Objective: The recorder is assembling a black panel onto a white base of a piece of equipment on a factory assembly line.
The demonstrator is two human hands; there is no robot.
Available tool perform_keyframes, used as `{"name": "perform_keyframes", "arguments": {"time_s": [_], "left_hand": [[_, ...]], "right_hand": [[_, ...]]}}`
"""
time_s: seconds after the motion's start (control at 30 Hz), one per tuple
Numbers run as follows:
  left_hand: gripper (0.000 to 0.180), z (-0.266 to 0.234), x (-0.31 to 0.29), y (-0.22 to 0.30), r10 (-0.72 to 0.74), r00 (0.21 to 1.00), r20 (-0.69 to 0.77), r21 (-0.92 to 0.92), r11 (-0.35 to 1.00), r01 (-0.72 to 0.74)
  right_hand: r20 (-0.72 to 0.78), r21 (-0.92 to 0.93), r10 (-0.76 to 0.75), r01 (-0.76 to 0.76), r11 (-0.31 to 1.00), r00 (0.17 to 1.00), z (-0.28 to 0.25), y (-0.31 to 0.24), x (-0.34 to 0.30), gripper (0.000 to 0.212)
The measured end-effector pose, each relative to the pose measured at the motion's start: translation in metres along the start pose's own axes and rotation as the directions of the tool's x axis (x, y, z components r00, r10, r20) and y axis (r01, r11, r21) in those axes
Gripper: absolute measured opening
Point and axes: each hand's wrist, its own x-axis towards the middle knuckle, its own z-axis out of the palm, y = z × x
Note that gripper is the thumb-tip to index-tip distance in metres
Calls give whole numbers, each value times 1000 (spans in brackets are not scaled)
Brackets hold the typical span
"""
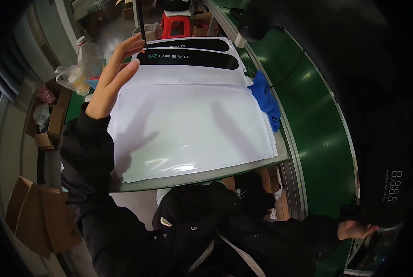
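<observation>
Single view recorded: head-mounted, left unit of a side-by-side fisheye pair. The lens faces down and forward from the wearer's head. The wearer's black jacket (188, 235) fills the lower centre, directly below the lens. White sheets (183, 120) on the worktop (169, 183) occupy the centre, seen obliquely from above at near range. A dark panel (359, 83) fills the right side, in front of a green surface (315, 138). A red stool (176, 25) at upper centre marks the far field. Straight edges bow toward the rim; corners are black.
</observation>
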Motion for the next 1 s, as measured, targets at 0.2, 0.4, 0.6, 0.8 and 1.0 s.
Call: {"name": "perform_keyframes", "arguments": {"time_s": [0.2,0.4,0.6,0.8,1.0], "left_hand": [[54,-60,-63,-5,-135,988,81,-536,830,157],[43,-54,-218,14,-580,792,-189,-470,762,445],[41,-11,-231,5,-751,602,-270,-225,658,719],[41,-15,-205,-10,-743,627,-233,-17,648,761],[44,-13,-190,-9,-703,665,-253,109,662,742]], "right_hand": [[883,155,350,-898,412,313,44,54,-53,46],[721,-362,633,-932,-5,-283,121,111,-140,37],[466,-717,753,-697,16,-463,114,190,-189,38],[413,-759,860,408,507,-300,128,178,-196,47],[798,-463,596,540,703,-91,169,204,-173,47]]}}
